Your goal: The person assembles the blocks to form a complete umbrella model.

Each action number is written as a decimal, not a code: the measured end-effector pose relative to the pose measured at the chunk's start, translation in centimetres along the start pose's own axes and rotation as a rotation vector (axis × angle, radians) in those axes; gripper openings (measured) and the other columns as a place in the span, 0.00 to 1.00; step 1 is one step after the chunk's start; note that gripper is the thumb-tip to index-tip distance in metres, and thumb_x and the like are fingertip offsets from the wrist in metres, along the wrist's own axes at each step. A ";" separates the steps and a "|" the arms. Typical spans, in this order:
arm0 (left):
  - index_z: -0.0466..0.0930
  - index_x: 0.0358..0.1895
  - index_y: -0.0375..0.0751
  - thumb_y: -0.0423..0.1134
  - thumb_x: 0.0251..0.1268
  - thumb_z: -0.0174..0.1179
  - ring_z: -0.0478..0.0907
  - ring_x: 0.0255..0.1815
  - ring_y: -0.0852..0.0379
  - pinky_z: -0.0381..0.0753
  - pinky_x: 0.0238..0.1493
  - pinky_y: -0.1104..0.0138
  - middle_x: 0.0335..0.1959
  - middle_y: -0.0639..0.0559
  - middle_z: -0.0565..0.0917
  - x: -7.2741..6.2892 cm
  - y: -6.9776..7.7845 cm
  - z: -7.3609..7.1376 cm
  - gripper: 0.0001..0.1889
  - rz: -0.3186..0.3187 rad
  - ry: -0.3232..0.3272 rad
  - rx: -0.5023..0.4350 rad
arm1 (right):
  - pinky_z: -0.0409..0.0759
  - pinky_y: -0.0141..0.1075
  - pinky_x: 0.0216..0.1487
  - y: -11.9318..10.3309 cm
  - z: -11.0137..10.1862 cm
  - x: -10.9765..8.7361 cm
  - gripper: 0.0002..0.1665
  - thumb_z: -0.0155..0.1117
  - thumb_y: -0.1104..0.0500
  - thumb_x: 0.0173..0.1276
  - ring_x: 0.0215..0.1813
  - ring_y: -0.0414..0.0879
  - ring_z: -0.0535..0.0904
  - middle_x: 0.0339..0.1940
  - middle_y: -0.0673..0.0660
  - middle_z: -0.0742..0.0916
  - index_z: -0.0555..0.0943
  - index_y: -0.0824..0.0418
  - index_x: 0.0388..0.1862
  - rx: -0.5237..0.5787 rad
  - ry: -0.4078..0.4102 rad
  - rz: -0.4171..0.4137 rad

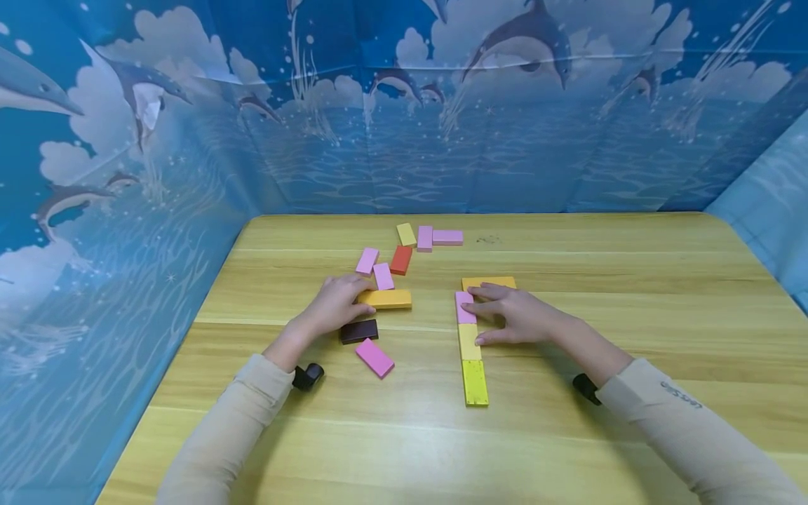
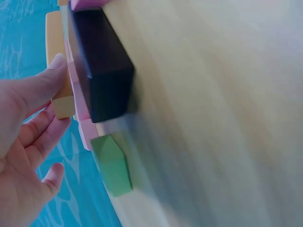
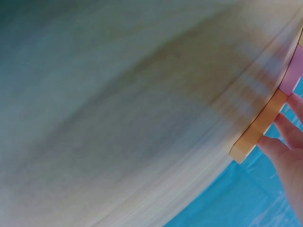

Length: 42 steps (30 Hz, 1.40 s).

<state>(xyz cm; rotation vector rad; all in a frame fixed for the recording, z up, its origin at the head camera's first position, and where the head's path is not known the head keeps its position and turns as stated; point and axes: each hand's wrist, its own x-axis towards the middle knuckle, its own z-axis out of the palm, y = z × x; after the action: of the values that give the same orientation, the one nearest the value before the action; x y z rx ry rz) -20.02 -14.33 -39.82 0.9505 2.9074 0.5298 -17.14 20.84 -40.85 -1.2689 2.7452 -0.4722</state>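
My left hand [image 1: 333, 306] pinches an orange block [image 1: 391, 299] by its left end, thumb on one side and fingers on the other. Close to that hand lie a black block [image 1: 360, 331] and a pink block [image 1: 383, 276]. My right hand [image 1: 524, 315] rests with spread fingers at a row of blocks. Its fingertips touch a pink block [image 1: 463, 307] and reach the second orange block [image 1: 499, 282], set crosswise at the row's far end. The thumb lies beside a pale yellow block [image 1: 468, 342]; a bright yellow block [image 1: 475, 383] forms the near end.
Farther back lie a red block [image 1: 400, 259], a pale yellow block [image 1: 407, 234] and several pink ones. A darker pink block [image 1: 375, 358] sits nearer me. The left wrist view also has a green block [image 2: 111, 165]. A blue dolphin-printed curtain [image 1: 410, 154] borders the wooden table [image 1: 404, 449].
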 end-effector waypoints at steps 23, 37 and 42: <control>0.79 0.52 0.37 0.41 0.58 0.65 0.76 0.48 0.52 0.67 0.58 0.54 0.48 0.47 0.81 5.1 3.0 0.9 0.19 0.092 0.015 0.002 | 0.69 0.53 0.58 -0.2 -0.3 0.0 0.39 0.62 0.35 0.58 0.65 0.60 0.67 0.64 0.66 0.71 0.74 0.57 0.62 -0.001 -0.013 0.007; 0.80 0.51 0.41 0.46 0.57 0.65 0.75 0.48 0.52 0.65 0.56 0.51 0.45 0.49 0.81 7.2 3.8 2.0 0.20 0.051 -0.042 0.095 | 0.69 0.53 0.58 -0.1 -0.2 0.1 0.40 0.61 0.34 0.59 0.64 0.60 0.67 0.65 0.65 0.71 0.74 0.57 0.63 0.012 -0.031 0.025; 0.81 0.51 0.42 0.47 0.57 0.65 0.76 0.48 0.54 0.68 0.49 0.56 0.45 0.51 0.82 7.8 4.1 2.1 0.20 0.043 -0.071 0.113 | 0.69 0.53 0.58 -0.1 -0.1 0.1 0.40 0.61 0.35 0.58 0.65 0.60 0.66 0.65 0.65 0.71 0.74 0.58 0.63 0.014 -0.032 0.027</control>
<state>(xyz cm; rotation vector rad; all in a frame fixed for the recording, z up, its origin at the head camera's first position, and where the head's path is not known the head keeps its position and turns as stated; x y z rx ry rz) -23.75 -6.08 -39.91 1.0247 2.8854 0.3290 -17.18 20.74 -40.69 -1.2243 2.7245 -0.4641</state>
